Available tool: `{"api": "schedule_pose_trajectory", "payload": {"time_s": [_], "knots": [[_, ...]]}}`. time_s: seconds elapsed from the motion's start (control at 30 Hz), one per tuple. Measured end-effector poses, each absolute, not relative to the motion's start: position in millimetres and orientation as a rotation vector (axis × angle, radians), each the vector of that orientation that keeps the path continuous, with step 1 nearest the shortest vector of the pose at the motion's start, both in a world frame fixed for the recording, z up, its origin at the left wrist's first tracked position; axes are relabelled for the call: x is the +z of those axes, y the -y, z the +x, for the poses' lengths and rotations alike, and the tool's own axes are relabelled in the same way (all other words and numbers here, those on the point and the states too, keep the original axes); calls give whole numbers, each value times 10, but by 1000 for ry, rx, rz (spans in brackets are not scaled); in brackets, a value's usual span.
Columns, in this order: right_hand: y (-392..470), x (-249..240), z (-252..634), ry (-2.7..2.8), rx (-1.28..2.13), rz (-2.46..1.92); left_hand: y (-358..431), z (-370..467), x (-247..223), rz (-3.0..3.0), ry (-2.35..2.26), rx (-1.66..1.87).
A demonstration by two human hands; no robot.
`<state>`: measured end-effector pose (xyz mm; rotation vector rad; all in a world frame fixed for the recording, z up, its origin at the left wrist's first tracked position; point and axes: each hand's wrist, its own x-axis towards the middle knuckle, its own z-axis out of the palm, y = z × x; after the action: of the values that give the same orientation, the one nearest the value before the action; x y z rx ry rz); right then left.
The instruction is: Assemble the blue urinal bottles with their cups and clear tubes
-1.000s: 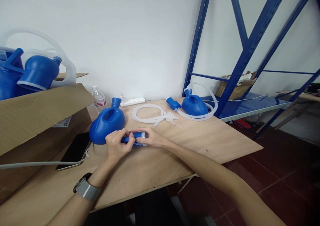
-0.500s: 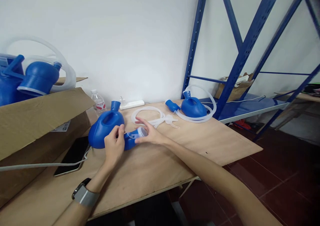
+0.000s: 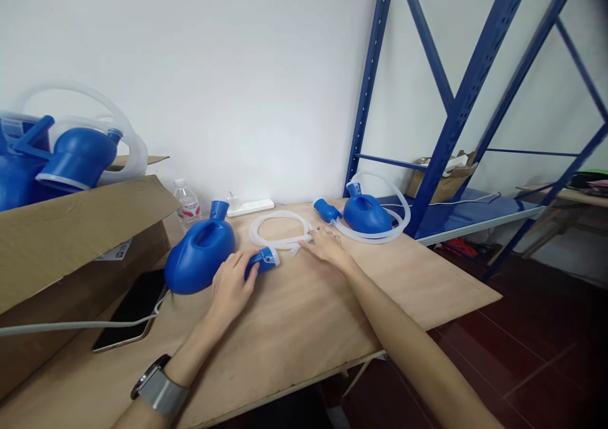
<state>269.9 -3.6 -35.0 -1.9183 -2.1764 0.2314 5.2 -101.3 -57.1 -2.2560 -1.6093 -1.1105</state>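
Head view: left hand (image 3: 231, 284) grips blue nozzle (image 3: 262, 261); right hand (image 3: 325, 244) spread on coiled tube (image 3: 280, 231).

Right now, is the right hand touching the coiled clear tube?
Touching. Head view: right hand fingertips lie on the coiled clear tube where its end sits on the table.

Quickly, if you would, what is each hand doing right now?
Left hand: grip around the blue neck of the blue jug.
Right hand: open, fingers resting on the coiled clear hose, holding nothing.
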Motion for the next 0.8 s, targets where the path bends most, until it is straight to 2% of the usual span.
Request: {"api": "schedule_pose_trajectory", "payload": {"time_s": [0.2, 0.3, 0.47, 0.63, 0.8], "knots": [[-8, -325, 2816, 2064, 377, -1750, 1016, 40, -601, -2313, 1499, -941], [-68, -230, 2840, 1811, 477, -1635, 1016, 39, -655, -2431, 1450, -883], [-144, -36, 2799, 1393, 786, -1369, 1004, 40, -749, -2564, 1456, -865], [-11, -64, 2572, 1055, 1355, -827, 1024, 44, -686, -2515, 1445, -875], [119, -273, 2251, 997, 1430, -795, 1018, 31, -642, -2412, 1402, -959]]}}
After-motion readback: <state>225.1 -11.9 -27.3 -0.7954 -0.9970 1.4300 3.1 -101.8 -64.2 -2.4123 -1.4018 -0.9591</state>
